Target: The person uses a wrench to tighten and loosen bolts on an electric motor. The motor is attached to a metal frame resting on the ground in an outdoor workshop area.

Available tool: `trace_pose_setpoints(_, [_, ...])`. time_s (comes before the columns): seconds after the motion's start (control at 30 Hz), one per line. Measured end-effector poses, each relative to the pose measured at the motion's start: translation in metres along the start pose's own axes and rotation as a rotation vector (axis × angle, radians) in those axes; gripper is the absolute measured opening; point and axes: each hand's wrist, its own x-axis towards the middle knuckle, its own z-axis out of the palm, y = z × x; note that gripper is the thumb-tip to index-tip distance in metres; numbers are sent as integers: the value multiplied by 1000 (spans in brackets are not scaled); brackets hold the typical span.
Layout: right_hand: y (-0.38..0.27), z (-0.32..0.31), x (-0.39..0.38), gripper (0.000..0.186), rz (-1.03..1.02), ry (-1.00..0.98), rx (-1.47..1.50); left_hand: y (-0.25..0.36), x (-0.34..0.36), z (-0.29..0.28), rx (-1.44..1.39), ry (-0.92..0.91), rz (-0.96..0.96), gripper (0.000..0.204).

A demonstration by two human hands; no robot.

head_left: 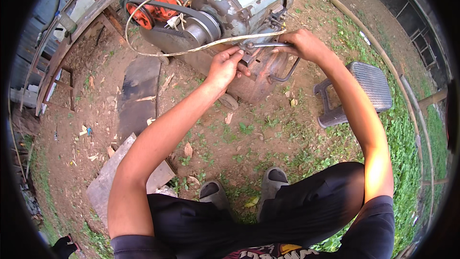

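Dark shirt (268,253) at six o'clock; at one, right hand (306,46) clamped on wrench (270,45); at twelve, left hand (223,68), grip unclear; possible wrench slip from poor seating.

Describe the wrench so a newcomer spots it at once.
Find the big grey motor at the top. Just below its lower right side, the right hand holds the wrench. It is straight and shiny, unlike the dark, bent bar below it.

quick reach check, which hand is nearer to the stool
Right. The right hand, holding a metal tool, is left of the stool; the left hand is farther left.
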Motion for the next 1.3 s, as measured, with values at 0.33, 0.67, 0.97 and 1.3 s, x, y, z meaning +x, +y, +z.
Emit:
trace_pose_setpoints(0.33, [-44, -9, -17, 31, 135, 142, 48, -8, 6, -4, -33, 5, -1, 27])
trace_pose_setpoints(0.67, [-27, -19, -13, 30, -63, 164, -279, -3, 3, 4, -136, 84, 60, 27])
trace_pose_setpoints(0.97, [-15, 6, -14, 26, 80, 158, -23, 0, 3, 3, -179, 104, 73, 38])
trace_pose_setpoints(1.3, [6, -12, -19, 23, 64, 189, 30, -4, 8, 2, -225, 102, 83, 30])
